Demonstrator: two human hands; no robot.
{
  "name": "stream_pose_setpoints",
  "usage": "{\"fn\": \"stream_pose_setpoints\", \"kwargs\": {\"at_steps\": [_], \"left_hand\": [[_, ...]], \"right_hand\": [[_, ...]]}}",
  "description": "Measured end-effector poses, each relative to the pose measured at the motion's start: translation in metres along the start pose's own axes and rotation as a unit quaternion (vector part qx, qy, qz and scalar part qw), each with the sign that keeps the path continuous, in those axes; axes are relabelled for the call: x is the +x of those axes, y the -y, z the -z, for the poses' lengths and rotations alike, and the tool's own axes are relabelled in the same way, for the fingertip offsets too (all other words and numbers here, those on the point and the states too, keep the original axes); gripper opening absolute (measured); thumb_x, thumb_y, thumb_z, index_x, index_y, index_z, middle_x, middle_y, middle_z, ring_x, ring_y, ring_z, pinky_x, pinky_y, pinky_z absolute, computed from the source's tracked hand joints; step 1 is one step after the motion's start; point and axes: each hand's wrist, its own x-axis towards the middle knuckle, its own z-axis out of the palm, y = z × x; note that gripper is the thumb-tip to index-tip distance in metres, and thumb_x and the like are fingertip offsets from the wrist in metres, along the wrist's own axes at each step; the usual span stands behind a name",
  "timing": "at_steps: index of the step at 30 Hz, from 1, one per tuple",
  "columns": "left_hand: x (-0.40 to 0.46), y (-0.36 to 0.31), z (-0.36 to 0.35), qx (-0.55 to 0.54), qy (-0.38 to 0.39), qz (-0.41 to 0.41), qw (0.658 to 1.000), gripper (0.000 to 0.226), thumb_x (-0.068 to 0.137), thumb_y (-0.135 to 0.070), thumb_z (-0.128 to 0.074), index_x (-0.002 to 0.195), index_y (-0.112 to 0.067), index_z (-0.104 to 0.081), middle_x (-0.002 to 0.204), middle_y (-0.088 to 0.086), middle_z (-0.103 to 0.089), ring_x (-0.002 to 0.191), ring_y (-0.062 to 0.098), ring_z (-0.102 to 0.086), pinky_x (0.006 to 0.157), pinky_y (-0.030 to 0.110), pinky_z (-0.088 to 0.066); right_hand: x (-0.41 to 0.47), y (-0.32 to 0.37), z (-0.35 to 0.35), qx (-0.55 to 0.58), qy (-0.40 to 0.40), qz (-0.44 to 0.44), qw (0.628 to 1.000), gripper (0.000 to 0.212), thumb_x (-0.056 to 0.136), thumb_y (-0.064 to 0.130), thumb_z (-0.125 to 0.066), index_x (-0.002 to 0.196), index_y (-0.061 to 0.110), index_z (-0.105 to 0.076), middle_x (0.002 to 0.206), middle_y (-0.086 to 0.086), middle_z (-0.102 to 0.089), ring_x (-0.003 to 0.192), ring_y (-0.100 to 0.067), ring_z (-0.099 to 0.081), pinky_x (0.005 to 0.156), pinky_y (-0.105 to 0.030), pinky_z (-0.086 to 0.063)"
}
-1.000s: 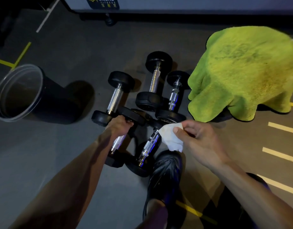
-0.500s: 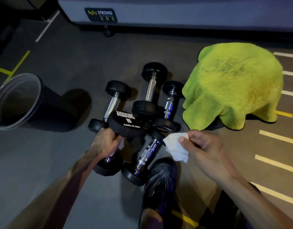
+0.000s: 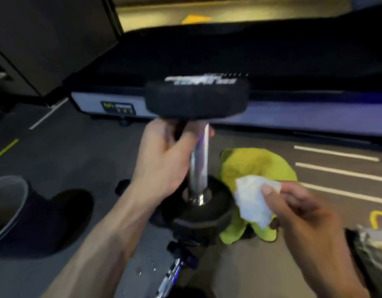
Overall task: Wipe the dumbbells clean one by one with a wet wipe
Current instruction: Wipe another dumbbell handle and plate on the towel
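My left hand (image 3: 162, 160) grips the chrome handle of a black dumbbell (image 3: 198, 168) and holds it upright in the air, one black head up near the view's middle and the other below. To its right, my right hand (image 3: 297, 209) pinches a crumpled white wet wipe (image 3: 252, 198), close beside the lower head but apart from it. Another dumbbell (image 3: 173, 274) lies on the floor below, only partly visible.
A lime-green towel (image 3: 256, 164) drapes over something behind the wipe. A clear-rimmed dark bin (image 3: 7, 209) stands at the left edge. A low padded bench base (image 3: 112, 104) with a label runs across the back. White lines (image 3: 336, 153) mark the floor on the right.
My left hand has lifted the dumbbell off the floor pile and turned it upright. My view has tilted up. The right hand keeps the wipe and has come up beside the lower head.
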Motion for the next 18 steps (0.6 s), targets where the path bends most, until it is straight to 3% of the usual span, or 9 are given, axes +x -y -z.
{"fn": "stream_pose_setpoints", "kwargs": {"at_steps": [4,8,10,13,16,18], "left_hand": [[0.054,-0.027,-0.055,-0.054,-0.001,-0.055,0.997,0.022,0.094,-0.031,-0.064,0.075,-0.027,-0.073,0.078,-0.002,-0.079,0.079,0.018,-0.074,0.076,0.032,-0.055],[0.069,-0.013,-0.094,-0.062,0.004,-0.047,0.997,0.018,0.093,-0.026,-0.066,0.077,-0.026,-0.075,0.079,0.001,-0.079,0.081,0.017,-0.074,0.08,0.035,-0.056],[0.066,0.01,-0.11,-0.045,0.016,-0.014,0.999,0.018,0.09,-0.036,-0.07,0.078,-0.025,-0.077,0.083,0.009,-0.079,0.081,0.026,-0.075,0.08,0.045,-0.058],[0.062,0.029,-0.121,-0.024,0.015,0.032,0.999,0.044,0.083,-0.056,-0.072,0.091,-0.013,-0.078,0.092,0.02,-0.077,0.086,0.039,-0.075,0.085,0.06,-0.057],[0.059,0.03,-0.123,-0.024,0.027,0.024,0.999,0.018,0.087,-0.038,-0.074,0.093,-0.021,-0.078,0.093,0.002,-0.082,0.094,0.021,-0.078,0.092,0.048,-0.059],[0.058,0.032,-0.12,-0.019,0.027,0.02,0.999,0.02,0.086,-0.039,-0.077,0.092,-0.019,-0.077,0.096,0.015,-0.08,0.09,0.021,-0.074,0.093,0.057,-0.058]], "right_hand": [[0.019,0.024,0.03,0.046,-0.097,0.036,0.994,0.013,0.092,0.014,-0.073,0.079,0.016,-0.075,0.055,0.008,-0.067,0.047,-0.001,-0.053,0.045,-0.008,-0.042],[0.032,0.02,0.05,0.046,-0.146,0.041,0.987,0.015,0.093,0.014,-0.073,0.079,0.016,-0.076,0.057,0.007,-0.064,0.05,-0.003,-0.05,0.048,-0.01,-0.043],[0.036,0.015,0.057,0.036,-0.149,0.035,0.988,0.01,0.092,0.017,-0.074,0.083,0.017,-0.077,0.058,0.006,-0.064,0.049,-0.003,-0.051,0.048,-0.008,-0.041],[0.043,0.007,0.062,0.02,-0.14,0.037,0.989,0.007,0.091,0.023,-0.074,0.088,0.019,-0.078,0.059,0.007,-0.068,0.052,0.0,-0.055,0.051,-0.007,-0.041],[0.049,0.001,0.065,0.004,-0.129,0.043,0.991,0.005,0.093,0.019,-0.074,0.092,0.019,-0.078,0.069,0.004,-0.072,0.06,-0.003,-0.061,0.058,-0.011,-0.047],[0.051,0.0,0.062,0.022,-0.106,0.053,0.993,0.011,0.094,0.013,-0.072,0.093,0.021,-0.079,0.077,0.006,-0.077,0.065,-0.003,-0.066,0.062,-0.016,-0.052]]}}
